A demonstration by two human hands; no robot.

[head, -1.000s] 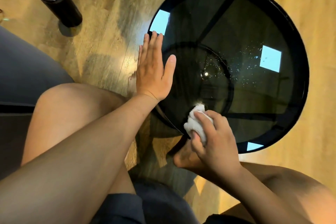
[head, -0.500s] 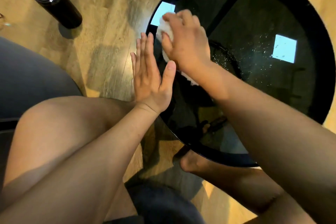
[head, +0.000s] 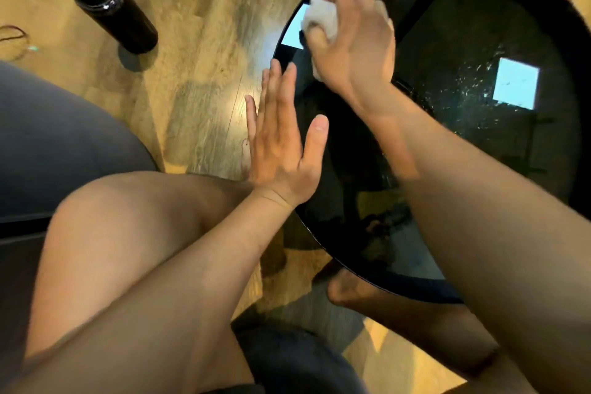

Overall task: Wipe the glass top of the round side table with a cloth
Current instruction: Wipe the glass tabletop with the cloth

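Observation:
The round side table has a dark glass top (head: 463,41) inside a black rim (head: 351,269), and it fills the right half of the view. My right hand (head: 355,41) grips a crumpled white cloth (head: 319,17) and presses it on the glass near the far left edge. Flat against the table's left rim rests my left hand (head: 281,144), fingers straight and together, thumb spread onto the glass. White specks and droplets dot the glass at the right.
A black bottle (head: 105,0) with a silver cap stands on the wooden floor at the upper left. A grey cushion (head: 57,144) lies at the left. My bare knees and a foot (head: 348,291) sit close under the table's near edge.
My right hand carried the cloth from the near edge of the glass across to the far left edge. The left hand stayed on the rim.

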